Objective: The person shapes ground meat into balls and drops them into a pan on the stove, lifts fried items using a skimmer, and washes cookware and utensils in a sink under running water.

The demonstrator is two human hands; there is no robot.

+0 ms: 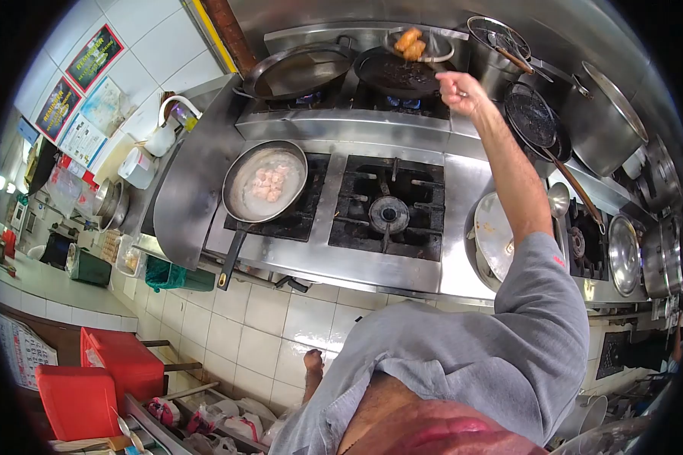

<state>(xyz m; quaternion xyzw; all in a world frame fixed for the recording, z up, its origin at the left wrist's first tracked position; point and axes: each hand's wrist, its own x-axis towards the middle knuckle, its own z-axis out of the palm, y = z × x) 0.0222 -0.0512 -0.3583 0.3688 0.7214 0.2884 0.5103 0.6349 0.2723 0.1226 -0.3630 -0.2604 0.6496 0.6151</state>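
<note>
My right hand [461, 92] reaches to the right edge of the back wok [395, 74], its fingers curled closed. Just beyond the fingertips is a strainer [437, 51] with golden fried pieces [411, 45] in it, above the wok's back rim. Whether the fingers grip the strainer's handle is hidden from me. My left hand [313, 360] hangs low by my side, small and dark, with the fingers curled in and no object visible in it. A frying pan [239, 163] with pale pink pieces [269, 184] in liquid sits on the front left burner, handle toward me.
Blue flames show under the dark wok and under a wider wok [300, 70] to its left. A bare burner [388, 214] lies at front centre. Right of it are a round metal lid [495, 235], a long-handled strainer [531, 114] and a tall pot [607, 114]. Red bins [102, 379] stand lower left.
</note>
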